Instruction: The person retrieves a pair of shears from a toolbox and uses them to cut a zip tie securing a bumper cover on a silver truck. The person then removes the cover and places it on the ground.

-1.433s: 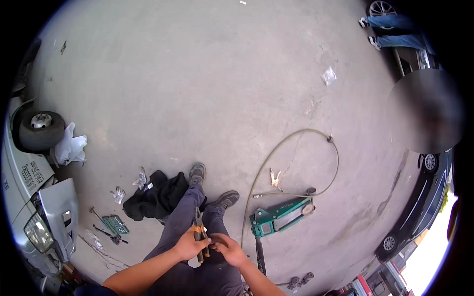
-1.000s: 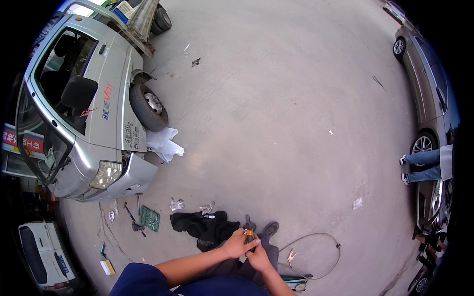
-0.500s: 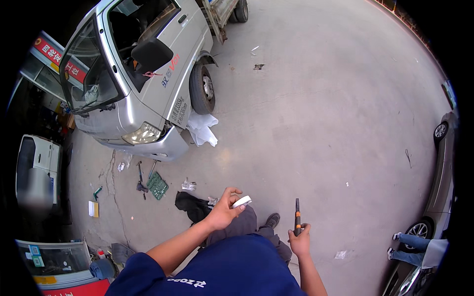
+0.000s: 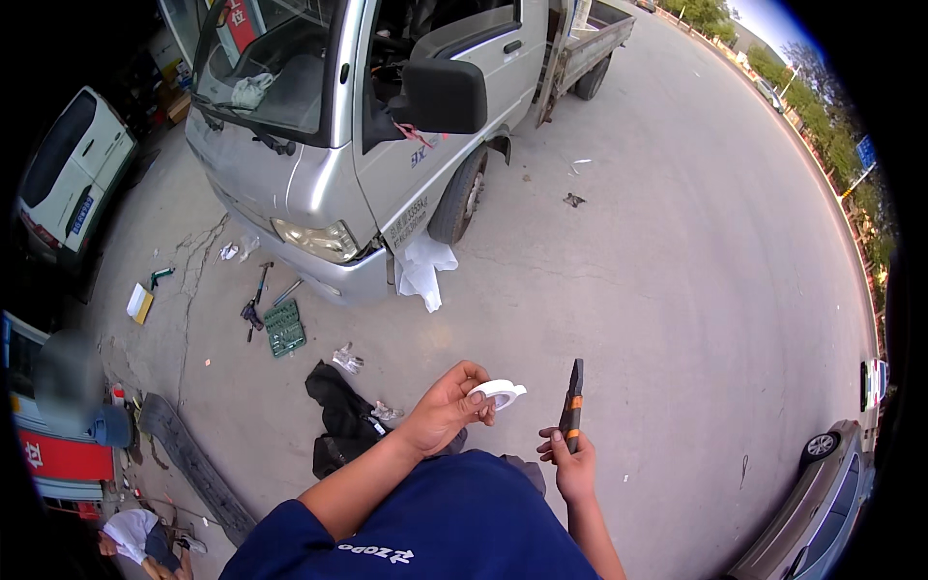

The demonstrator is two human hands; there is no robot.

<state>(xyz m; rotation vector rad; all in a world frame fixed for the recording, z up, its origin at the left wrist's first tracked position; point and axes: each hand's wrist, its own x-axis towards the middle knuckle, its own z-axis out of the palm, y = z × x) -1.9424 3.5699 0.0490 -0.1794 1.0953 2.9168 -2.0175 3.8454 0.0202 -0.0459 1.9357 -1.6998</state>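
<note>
Tape, a small white roll [image 4: 499,392], is sitting pinched in the fingers [image 4: 472,398] of the left hand [image 4: 447,410], which is holding it out in front of the chest, above the concrete ground [image 4: 657,290]. The fingers are curling closed around the roll's near edge. Just to the right, well apart from the roll, the right hand [image 4: 572,466] is gripping a dark tool with orange bands [image 4: 573,406], its fingers wrapping shut around the lower end while the rest is pointing upright. Both forearms are coming up from the lower edge past a blue sleeve [image 4: 319,541].

Below the left hand, a black cloth bundle [image 4: 338,420] is lying on the ground, with a crumpled pale glove [image 4: 346,359] near it. Farther left, a green socket tray [image 4: 284,327] and a long-handled tool [image 4: 256,295] are lying beside the front of a silver truck [image 4: 387,126], whose door is standing open. A white rag [image 4: 423,271] is hanging near the truck's front wheel. A white van [image 4: 68,174] is standing at the far left.
</note>
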